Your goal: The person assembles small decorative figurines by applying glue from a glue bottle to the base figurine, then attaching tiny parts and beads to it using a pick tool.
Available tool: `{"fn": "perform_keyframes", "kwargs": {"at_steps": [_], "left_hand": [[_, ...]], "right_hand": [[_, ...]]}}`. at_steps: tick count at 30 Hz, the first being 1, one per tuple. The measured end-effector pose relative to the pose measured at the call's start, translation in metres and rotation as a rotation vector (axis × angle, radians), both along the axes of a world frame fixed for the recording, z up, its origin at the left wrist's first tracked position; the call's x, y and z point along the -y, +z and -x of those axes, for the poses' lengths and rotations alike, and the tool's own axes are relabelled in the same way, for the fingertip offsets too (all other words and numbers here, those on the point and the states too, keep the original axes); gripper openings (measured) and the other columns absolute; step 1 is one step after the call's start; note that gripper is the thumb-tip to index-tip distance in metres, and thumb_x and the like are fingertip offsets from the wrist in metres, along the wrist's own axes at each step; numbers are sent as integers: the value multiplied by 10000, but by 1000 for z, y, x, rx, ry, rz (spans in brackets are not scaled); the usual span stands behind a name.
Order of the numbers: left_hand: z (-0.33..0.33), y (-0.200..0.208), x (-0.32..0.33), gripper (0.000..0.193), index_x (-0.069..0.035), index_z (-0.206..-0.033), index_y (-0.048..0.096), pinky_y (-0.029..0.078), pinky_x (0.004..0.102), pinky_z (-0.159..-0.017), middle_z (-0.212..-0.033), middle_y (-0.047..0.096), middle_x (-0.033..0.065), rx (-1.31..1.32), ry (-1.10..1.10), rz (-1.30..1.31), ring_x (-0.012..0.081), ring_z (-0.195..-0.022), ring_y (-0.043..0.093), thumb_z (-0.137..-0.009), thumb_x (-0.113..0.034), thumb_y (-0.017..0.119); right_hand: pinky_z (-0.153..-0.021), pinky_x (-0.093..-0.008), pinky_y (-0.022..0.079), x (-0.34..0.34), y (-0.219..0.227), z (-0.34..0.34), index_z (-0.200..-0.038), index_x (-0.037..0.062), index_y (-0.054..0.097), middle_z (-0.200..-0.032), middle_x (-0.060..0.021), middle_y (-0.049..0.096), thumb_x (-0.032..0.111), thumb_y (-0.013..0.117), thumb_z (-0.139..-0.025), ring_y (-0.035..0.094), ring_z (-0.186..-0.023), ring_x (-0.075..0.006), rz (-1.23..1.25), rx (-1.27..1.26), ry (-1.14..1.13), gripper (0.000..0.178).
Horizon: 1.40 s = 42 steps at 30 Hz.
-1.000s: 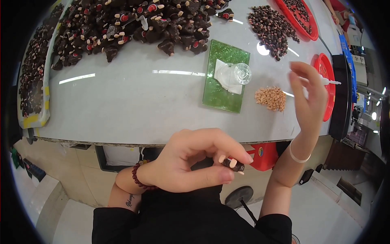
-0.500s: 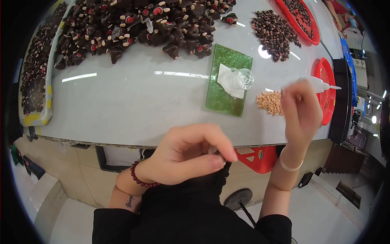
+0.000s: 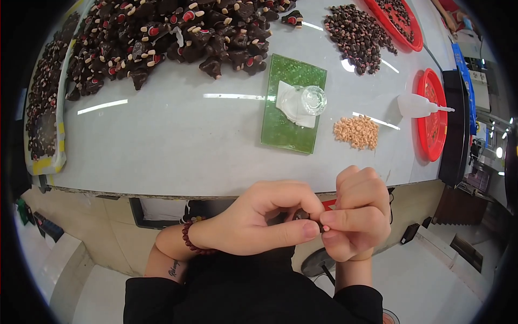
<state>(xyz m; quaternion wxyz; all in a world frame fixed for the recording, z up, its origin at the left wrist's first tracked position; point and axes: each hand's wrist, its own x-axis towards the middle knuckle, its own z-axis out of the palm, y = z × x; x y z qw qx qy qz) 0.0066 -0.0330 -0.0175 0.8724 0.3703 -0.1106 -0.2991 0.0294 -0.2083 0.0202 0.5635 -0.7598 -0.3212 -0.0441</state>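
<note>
My left hand (image 3: 264, 218), closed, pinches a small dark brown piece (image 3: 301, 215) between thumb and fingers, above the floor just off the table's near edge. My right hand (image 3: 359, 216) meets it there, its fingers bent and thumb pressed in. A tiny pink piece (image 3: 326, 228) shows at the tips of my right thumb and finger, against the dark piece. Most of the dark piece is hidden by my fingers. Beyond my hands lies a small heap of beige bits (image 3: 356, 132). To its left, a green plate (image 3: 288, 143) carries folded white paper (image 3: 294, 105) and a clear cup (image 3: 313, 100).
A large pile of dark brown pieces with red and beige parts (image 3: 210, 65) covers the far left. A tray (image 3: 60, 129) edges the left side. Small dark pieces (image 3: 359, 38) lie far right, near red trays (image 3: 415, 40). A white squeeze bottle (image 3: 415, 106) rests at right.
My right hand has come down and left from above the beige heap to meet my left hand. My left hand has shifted slightly right and nearer. The view has shifted a little.
</note>
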Motion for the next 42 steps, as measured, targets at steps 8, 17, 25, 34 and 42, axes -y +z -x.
{"fn": "perform_keyframes", "kwargs": {"at_steps": [8,17,25,34,42], "left_hand": [[-4,2,-5,106,-11,-795,592,352,241,-569,-745,545,49,188,94,-138,126,-658,453,-819,-110,620],[-3,5,-18,193,17,-895,612,382,231,-583,-796,568,71,248,222,-229,115,-665,492,-845,-169,615],[0,15,-27,256,62,-984,583,478,241,-667,-868,590,122,92,267,-123,144,-734,601,-834,-139,634],[1,12,-32,298,50,-991,548,493,238,-656,-860,601,110,-119,206,-3,127,-699,600,-804,-143,677],[1,8,-29,412,72,-1059,553,504,252,-682,-826,623,110,-68,250,-16,152,-753,632,-735,-99,741]], "right_hand": [[-507,-257,396,2,8,1,-793,90,662,-718,4,582,-27,726,-550,518,-588,-149,185,172,-93,277],[-521,-256,408,-9,19,-14,-777,40,643,-698,-18,584,-78,664,-579,517,-585,-154,299,128,-122,232],[-567,-210,415,-15,-17,-53,-803,-32,602,-726,-44,572,-57,613,-740,510,-610,-89,177,-65,-389,69],[-572,-209,425,-15,-22,-53,-802,-20,606,-728,-45,575,-46,624,-744,528,-619,-92,201,-5,-412,66],[-567,-204,422,-16,-22,-53,-799,-18,603,-729,-48,575,-49,620,-746,529,-624,-94,203,12,-408,64]]}}
